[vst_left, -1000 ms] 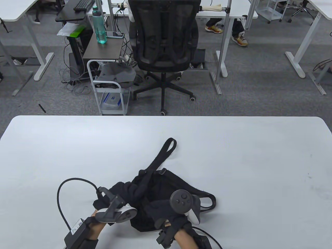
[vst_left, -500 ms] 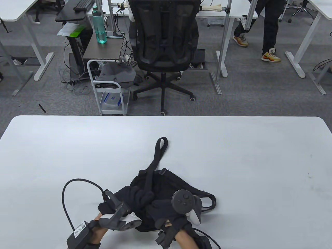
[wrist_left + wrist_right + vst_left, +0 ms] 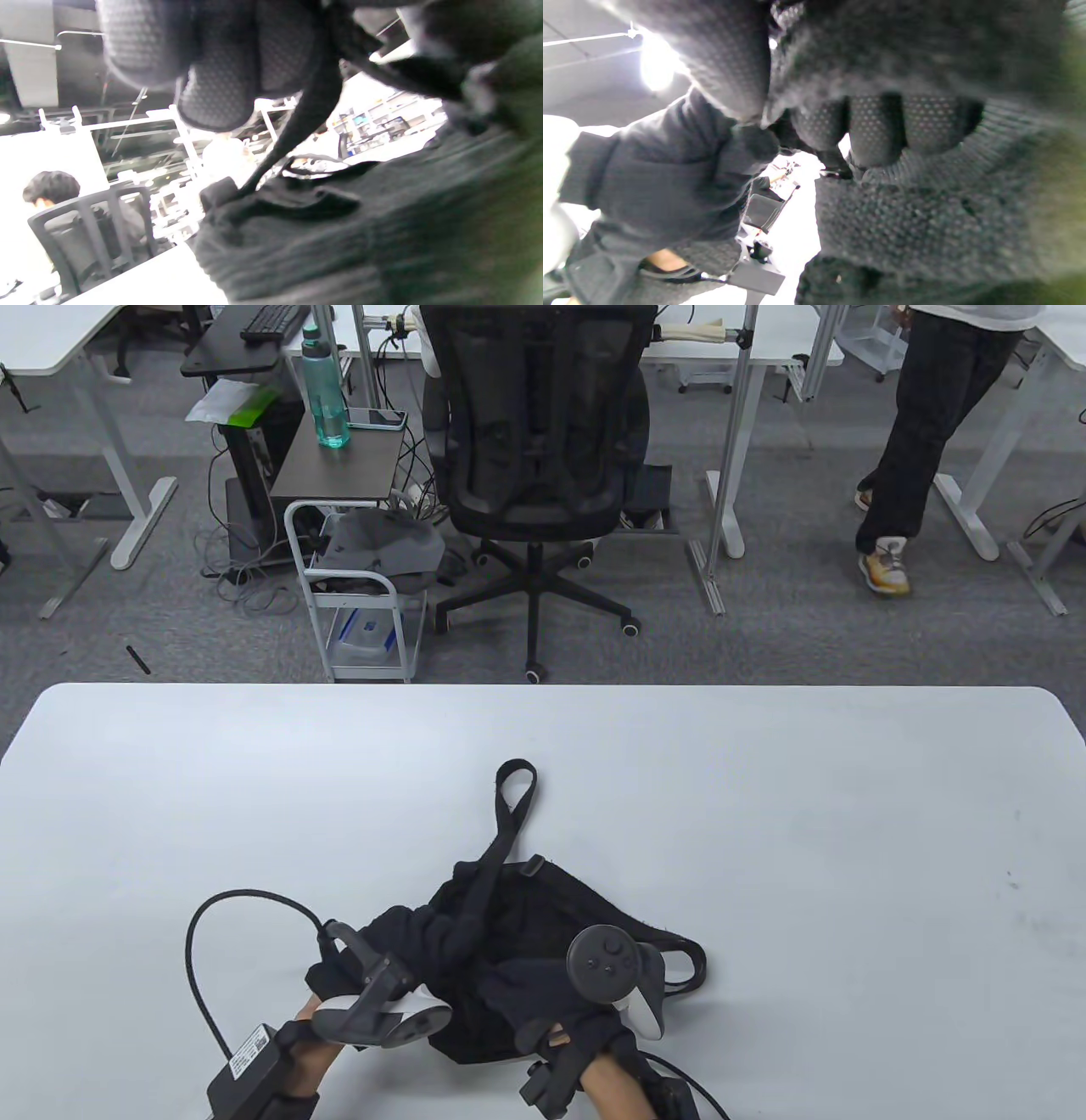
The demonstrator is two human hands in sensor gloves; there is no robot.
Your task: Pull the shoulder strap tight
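Note:
A black fabric bag (image 3: 560, 908) lies crumpled near the front edge of the white table (image 3: 764, 814). Its black shoulder strap (image 3: 490, 861) runs from the bag away from me and ends in a loop (image 3: 515, 780) lying flat on the table. My left hand (image 3: 416, 937) is at the bag's left side with its fingers (image 3: 220, 63) curled round the strap (image 3: 305, 114). My right hand (image 3: 530, 984) sits on the bag's near right part, fingers (image 3: 874, 127) dug into the fabric (image 3: 925, 203). Trackers hide most of both hands in the table view.
A black cable (image 3: 199, 950) loops on the table left of my left wrist. Beyond the table's far edge stand a black office chair (image 3: 539, 458) and a small white cart (image 3: 356, 602). A person (image 3: 925, 449) walks at the back right.
The strap's loop has slid left and a little nearer. My left hand went right, then came back left, still gripping the strap. The person in the background has walked to the right.

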